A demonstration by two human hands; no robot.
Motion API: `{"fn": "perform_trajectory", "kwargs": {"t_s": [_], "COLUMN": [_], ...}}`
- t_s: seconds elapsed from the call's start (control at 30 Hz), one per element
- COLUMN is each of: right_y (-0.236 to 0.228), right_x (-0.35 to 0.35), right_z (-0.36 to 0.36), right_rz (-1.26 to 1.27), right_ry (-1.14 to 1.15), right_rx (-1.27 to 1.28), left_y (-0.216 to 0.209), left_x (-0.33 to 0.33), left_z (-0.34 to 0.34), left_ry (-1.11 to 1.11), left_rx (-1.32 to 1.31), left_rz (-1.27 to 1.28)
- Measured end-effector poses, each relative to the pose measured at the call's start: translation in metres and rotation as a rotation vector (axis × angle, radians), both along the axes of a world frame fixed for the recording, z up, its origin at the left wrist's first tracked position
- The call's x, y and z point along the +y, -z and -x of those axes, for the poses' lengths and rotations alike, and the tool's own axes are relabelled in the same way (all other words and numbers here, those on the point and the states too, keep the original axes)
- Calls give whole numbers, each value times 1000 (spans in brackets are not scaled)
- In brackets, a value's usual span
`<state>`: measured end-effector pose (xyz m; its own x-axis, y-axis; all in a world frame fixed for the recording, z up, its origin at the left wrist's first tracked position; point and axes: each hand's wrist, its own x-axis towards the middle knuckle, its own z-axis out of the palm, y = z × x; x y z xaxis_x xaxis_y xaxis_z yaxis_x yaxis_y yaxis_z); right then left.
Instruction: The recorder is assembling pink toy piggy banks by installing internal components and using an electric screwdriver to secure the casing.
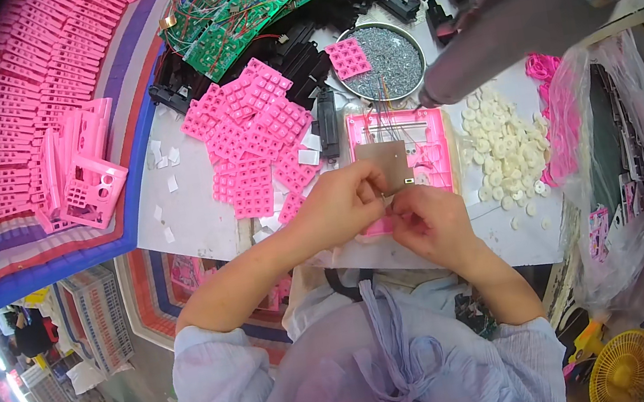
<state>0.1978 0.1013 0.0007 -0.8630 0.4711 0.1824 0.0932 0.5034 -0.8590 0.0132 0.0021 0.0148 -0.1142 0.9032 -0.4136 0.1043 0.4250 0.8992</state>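
Observation:
A flat brown circuit board (383,160) with thin wires at its far edge is tilted up over an open pink plastic housing (434,143). My left hand (347,201) is closed, its thumb and fingertips pinching the board's lower left part. Right beside it, my right hand (431,222) has its fingers bent together below the board's lower right corner; what lies between those fingertips is hidden. Part of the housing is covered by the board and both hands.
Pink keypads (248,154) pile up on the left, before green circuit boards (244,13). A round tin of screws (392,57) stands behind the housing, with a grey power tool (518,5) above. White round pieces (500,141) lie right; pink casings (91,185) fill the far left.

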Motion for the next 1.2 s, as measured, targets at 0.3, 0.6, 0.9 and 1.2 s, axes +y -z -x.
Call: {"fn": "perform_trajectory", "kwargs": {"t_s": [0.3, 0.6, 0.9, 1.2], "right_y": [1, 0, -6, -3], "right_x": [-3, -2, 3, 8], "right_z": [2, 4, -6, -14], "right_rz": [-429, -424, -451, -488], "right_ry": [-64, -81, -113, -64], "right_rx": [7, 128, 105, 75], "left_y": [-4, -1, -2, 3], "left_x": [16, 18, 21, -4], "left_z": [15, 19, 20, 3], "left_ry": [111, 81, 177, 116], "left_rx": [-89, -199, -43, 409], "left_rz": [141, 181, 141, -313]}}
